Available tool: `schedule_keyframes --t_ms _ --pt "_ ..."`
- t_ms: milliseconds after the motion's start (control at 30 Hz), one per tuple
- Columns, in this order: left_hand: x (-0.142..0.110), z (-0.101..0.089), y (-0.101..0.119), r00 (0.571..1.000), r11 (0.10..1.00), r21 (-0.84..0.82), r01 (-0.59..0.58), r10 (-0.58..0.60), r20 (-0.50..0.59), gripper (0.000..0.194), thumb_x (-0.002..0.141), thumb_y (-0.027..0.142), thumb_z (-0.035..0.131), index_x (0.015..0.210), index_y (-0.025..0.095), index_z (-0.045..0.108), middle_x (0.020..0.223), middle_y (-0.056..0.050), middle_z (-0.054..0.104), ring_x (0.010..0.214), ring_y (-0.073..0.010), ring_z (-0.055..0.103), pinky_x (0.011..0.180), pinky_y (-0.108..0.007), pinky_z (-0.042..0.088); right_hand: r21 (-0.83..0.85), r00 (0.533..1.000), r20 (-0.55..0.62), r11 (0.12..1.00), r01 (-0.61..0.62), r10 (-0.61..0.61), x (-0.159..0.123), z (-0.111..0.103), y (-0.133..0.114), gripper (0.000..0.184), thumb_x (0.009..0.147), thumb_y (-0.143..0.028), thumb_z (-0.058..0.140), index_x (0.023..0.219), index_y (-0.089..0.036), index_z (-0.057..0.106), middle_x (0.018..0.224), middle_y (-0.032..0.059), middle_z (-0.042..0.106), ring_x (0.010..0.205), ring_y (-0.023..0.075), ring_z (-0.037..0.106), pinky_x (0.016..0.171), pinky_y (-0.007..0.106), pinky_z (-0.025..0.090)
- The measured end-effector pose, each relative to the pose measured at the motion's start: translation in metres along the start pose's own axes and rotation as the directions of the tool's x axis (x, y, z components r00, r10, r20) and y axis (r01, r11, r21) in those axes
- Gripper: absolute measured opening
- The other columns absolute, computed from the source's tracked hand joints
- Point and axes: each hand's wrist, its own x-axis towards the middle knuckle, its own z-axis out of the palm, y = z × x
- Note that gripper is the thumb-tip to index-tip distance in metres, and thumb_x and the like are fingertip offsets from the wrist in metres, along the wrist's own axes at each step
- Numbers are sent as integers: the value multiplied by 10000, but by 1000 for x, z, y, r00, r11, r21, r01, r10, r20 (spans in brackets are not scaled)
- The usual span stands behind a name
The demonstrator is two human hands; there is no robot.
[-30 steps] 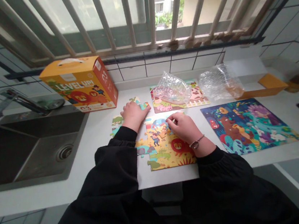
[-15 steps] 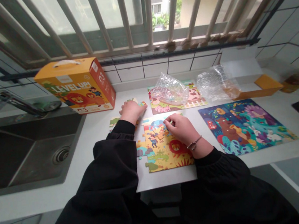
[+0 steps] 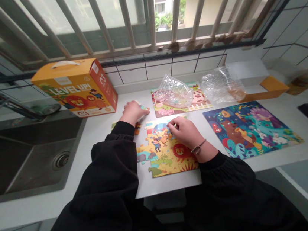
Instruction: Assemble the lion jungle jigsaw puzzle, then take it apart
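A partly joined jigsaw puzzle with a lion, a crocodile and a balloon lies in front of me, its left edge uneven. My left hand is past its upper left corner, fingers curled over loose pieces, with a puzzle piece showing by the thumb. Part of that grip is hidden. Over the puzzle's upper right is my right hand, thumb and fingertips pinched together; whatever may be between them is hidden. Another loose piece peeks out below the left wrist.
A blue night-scene puzzle lies to the right. Behind is a farm puzzle under clear plastic wrap, beside more wrap and an orange-edged open box. An orange puzzle box stands by the sink.
My left hand has shifted slightly up and left over the loose pieces, uncovering more beneath the wrist. My right hand stays pinched over the puzzle. The view has tilted a little.
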Motion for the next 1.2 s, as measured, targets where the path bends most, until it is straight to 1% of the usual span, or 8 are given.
schedule_keyframes --t_ms 100,233,400,533,667,833,1033,1200 --pt "-8 -5 -11 987 986 -54 -159 157 -47 532 793 334 963 1247 211 716 1290 -151 785 1213 -332 730 1054 -417 556 4 1000 6 1000 -17 17 0 0 0 192 1052 -262 686 878 -219 754 937 64 776 836 212 646 832 344 452" --pt "-33 -12 -22 949 929 -197 -314 303 -85 301 936 227 794 1216 233 682 1040 -58 769 969 -235 721 907 -370 555 10 999 9 999 -41 40 -1 -2 -1 198 1053 -286 688 885 -222 770 932 64 781 831 216 654 816 341 453" --pt "-99 -38 -44 883 806 -497 -322 446 150 356 1023 335 698 1358 246 617 797 32 643 718 -191 631 689 -318 500 14 999 6 999 -41 41 -1 -3 -3 200 1046 -298 678 894 -222 783 914 64 778 817 215 653 811 340 461" --pt "-171 -55 -61 802 815 -457 -355 517 298 320 1057 438 662 1310 257 734 860 -6 718 779 -210 685 728 -329 538 8 999 15 999 -46 46 -1 -3 -3 213 1041 -301 669 877 -220 778 898 61 767 809 213 649 821 343 462" --pt "-219 -46 -75 794 845 -370 -386 509 333 311 1062 339 610 1303 293 800 979 -26 825 848 -229 757 808 -350 588 3 998 17 998 -55 55 -2 -2 -2 217 1037 -317 665 889 -217 790 886 56 760 798 210 646 815 343 459" --pt "-237 -23 -89 839 856 -314 -411 490 236 317 1057 293 604 1298 264 808 1255 -94 855 1099 -291 806 979 -437 633 7 997 22 998 -70 69 -2 -2 -1 228 1029 -336 664 887 -214 795 836 52 747 775 215 646 788 345 453" --pt "-252 -18 -96 869 843 -261 -470 493 27 269 1071 329 669 1299 283 806 1258 -114 766 1129 -288 771 1013 -466 658 4 997 25 997 -73 73 -2 -2 -1 229 1025 -349 666 876 -227 789 812 45 738 770 222 653 781 348 455" --pt "-276 -10 -95 799 782 -195 -592 601 -12 331 1046 409 817 1353 299 762 1443 -127 762 1385 -353 702 1168 -563 597 -4 998 23 998 -64 64 -2 -1 1 226 1028 -348 669 880 -228 791 831 48 748 776 221 658 789 351 455"
